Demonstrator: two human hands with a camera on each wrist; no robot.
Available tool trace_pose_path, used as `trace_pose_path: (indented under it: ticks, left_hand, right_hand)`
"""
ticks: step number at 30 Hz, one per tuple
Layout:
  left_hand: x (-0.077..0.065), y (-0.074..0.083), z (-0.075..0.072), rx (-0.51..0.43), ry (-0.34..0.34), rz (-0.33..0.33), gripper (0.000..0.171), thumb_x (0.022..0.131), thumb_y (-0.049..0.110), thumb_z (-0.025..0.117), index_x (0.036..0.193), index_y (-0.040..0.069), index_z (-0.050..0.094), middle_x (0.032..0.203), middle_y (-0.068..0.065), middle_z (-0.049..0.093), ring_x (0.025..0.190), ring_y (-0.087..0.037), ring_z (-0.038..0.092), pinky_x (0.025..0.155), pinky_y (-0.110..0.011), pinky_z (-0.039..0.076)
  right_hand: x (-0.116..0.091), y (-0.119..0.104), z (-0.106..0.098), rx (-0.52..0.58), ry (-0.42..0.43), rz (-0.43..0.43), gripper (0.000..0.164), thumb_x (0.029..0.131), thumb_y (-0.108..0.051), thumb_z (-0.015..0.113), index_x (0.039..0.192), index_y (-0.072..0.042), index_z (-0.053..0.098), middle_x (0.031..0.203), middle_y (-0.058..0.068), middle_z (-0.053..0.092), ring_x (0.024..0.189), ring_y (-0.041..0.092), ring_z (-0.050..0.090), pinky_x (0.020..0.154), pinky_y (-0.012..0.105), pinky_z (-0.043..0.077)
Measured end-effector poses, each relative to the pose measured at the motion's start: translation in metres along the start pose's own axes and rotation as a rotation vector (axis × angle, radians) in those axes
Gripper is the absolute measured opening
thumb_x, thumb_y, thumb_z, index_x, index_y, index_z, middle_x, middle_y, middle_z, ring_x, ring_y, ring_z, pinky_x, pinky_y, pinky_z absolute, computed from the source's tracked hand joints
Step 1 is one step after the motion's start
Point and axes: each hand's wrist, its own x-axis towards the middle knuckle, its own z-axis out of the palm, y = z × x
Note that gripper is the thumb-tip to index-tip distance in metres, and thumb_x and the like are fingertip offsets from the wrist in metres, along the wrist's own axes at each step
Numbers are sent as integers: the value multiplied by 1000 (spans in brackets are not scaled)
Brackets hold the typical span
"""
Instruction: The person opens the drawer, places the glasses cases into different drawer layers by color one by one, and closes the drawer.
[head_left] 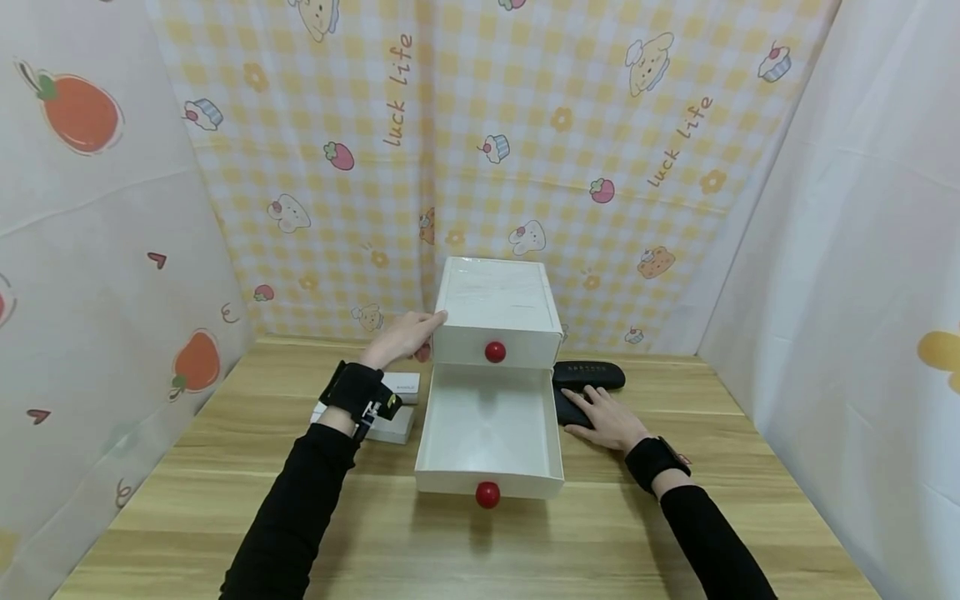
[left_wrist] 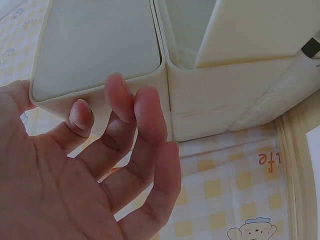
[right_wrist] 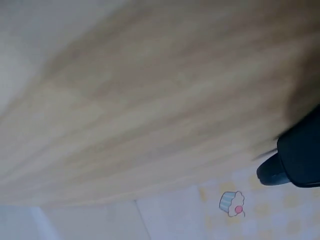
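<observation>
Two bare hands, one white two-drawer box cabinet (head_left: 498, 293) at centre frame: two drawers, two knobs. White upper drawer (head_left: 457, 343) closed, with a round red knob (head_left: 495, 352); white lower drawer (head_left: 491, 417) pulled out toward the bottom of the frame, with a second round red knob (head_left: 487, 495). Left hand (head_left: 405, 337), left of centre, touches the cabinet's upper left front corner; left wrist view shows fingers loosely bent, apart, not closed around it, nothing carried. Right hand (head_left: 611, 419), right of centre, fingers straight and spread, rests on the nearer of two long black cases (head_left: 572, 408), nothing clasped; right wrist view doesn't show its fingers. Farther black case (head_left: 588, 372) lies just behind, with rounded ends and small lettering on top. Left of the drawers, at least two flat white boxes (head_left: 402, 387), partly hidden by the left wrist. Two black wrist straps (head_left: 651, 462), one per arm, two black sleeves (head_left: 288, 517). One light wood-grain table (head_left: 255, 467) below, one yellow-and-white checked cloth (head_left: 480, 100) across upper frame.
</observation>
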Motion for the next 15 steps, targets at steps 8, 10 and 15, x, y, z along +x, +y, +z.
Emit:
trace_pose_path:
  ticks: [8, 10, 15]
  left_hand:
    - [1, 0, 1, 4, -3, -7, 54, 100, 50, 31, 79, 8, 58, 65, -5, 61, 61, -17, 58, 69, -28, 46]
    - [0, 0, 0, -1, -4, -11, 54, 100, 50, 31, 80, 8, 58, 65, -5, 61, 64, -21, 60, 71, -31, 47]
    - [0, 1, 0, 0, -3, -10, 54, 100, 50, 30, 82, 7, 59, 65, -4, 61, 67, -23, 61, 80, -42, 49]
  right_hand:
    - [-4, 2, -6, 12, -30, 17, 67, 89, -56, 55, 144, -19, 42, 122, 21, 53, 113, 41, 53, 89, 52, 48]
    - [-6, 2, -9, 22, -31, 22, 68, 89, -57, 55, 143, -19, 42, 121, 21, 53, 112, 41, 54, 88, 52, 48]
    - [-12, 4, -18, 46, -6, 31, 67, 88, -55, 58, 142, -19, 44, 121, 23, 53, 109, 41, 55, 82, 52, 50]
